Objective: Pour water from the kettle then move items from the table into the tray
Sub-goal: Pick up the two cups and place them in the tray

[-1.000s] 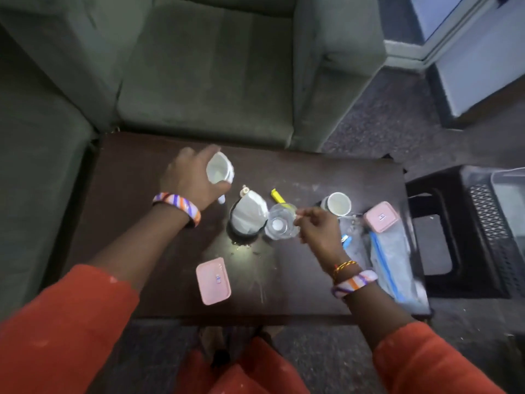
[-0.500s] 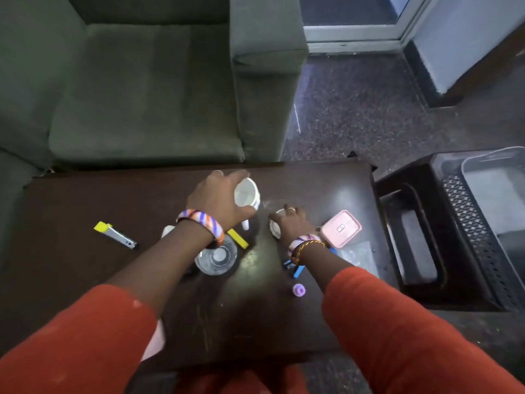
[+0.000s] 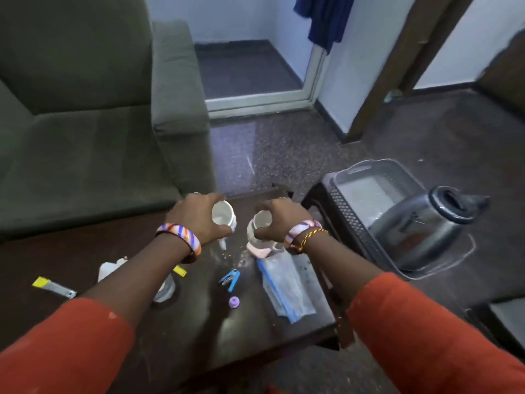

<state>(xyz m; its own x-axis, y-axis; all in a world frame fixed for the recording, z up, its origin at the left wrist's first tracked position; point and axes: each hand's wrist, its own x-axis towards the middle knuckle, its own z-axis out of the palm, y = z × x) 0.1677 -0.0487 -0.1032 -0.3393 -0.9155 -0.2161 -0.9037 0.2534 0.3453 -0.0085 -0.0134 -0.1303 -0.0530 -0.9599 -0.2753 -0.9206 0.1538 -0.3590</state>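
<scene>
My left hand (image 3: 199,220) grips a white mug (image 3: 224,217) above the far part of the dark table (image 3: 199,322). My right hand (image 3: 279,221) grips a second white mug (image 3: 260,226) right beside it, over a pink lid (image 3: 260,251). The grey tray (image 3: 366,194) rests on a dark stool to the right of the table, with the steel kettle (image 3: 420,226) lying at its near end. Left on the table are a blue stapler (image 3: 230,280), a purple cap (image 3: 234,302), a clear zip bag (image 3: 284,288), a glass (image 3: 166,291) partly hidden by my left arm, and a yellow-tipped cutter (image 3: 54,288).
A green sofa (image 3: 85,123) stands behind and left of the table. Open speckled floor (image 3: 284,149) lies beyond the table toward a doorway. Another dark stool (image 3: 505,317) shows at the right edge.
My right hand has closed on the second white mug and lifted it. My left hand still carries the first mug. My view has swung right, which brings the tray and kettle fully into sight.
</scene>
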